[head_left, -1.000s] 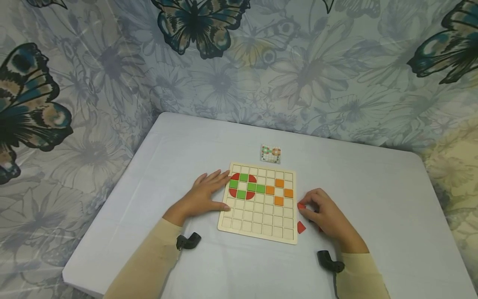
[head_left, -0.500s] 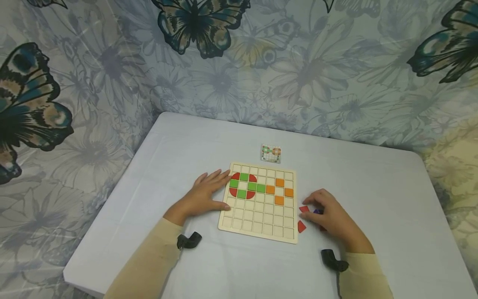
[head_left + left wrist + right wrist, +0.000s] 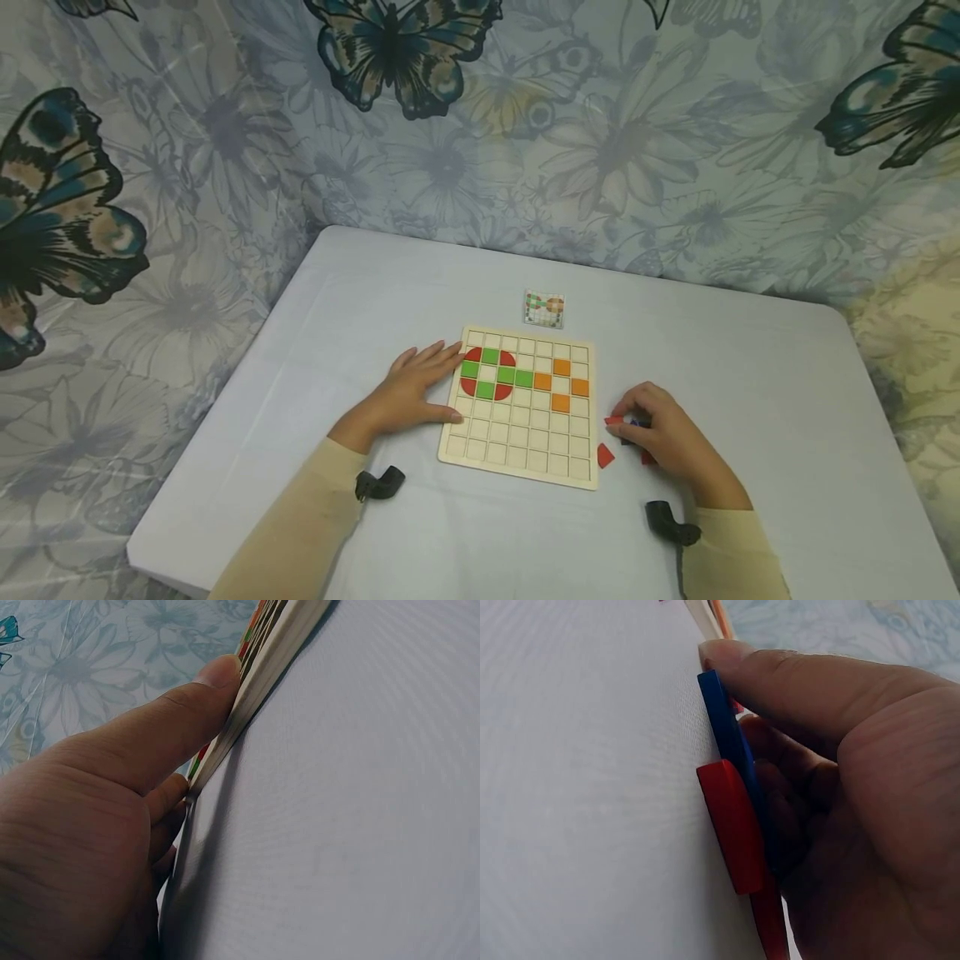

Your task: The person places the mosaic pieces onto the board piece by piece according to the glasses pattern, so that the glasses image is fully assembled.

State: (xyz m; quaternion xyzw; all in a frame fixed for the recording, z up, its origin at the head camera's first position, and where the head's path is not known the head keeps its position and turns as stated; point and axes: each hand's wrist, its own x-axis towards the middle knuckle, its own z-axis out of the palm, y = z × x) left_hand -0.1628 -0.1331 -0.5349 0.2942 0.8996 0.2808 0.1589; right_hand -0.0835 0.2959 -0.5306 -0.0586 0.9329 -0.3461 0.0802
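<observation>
Right hand (image 3: 663, 433) shifted rightward, pinching red tile (image 3: 614, 421) lower right: grip edges. Left hand (image 3: 405, 393), spread, touches gridded board (image 3: 517, 435).

Left forearm (image 3: 288, 525): sleeved, angled inward | left hand (image 3: 405, 396): palm turned down, fingers (image 3: 444, 362) extended, thumb (image 3: 172, 720) spread wide from them | right forearm (image 3: 727, 546): sleeved, angled inward | right hand (image 3: 663, 433): wrist bared, fingers curled, thumb and forefinger are set in a pinch.
</observation>
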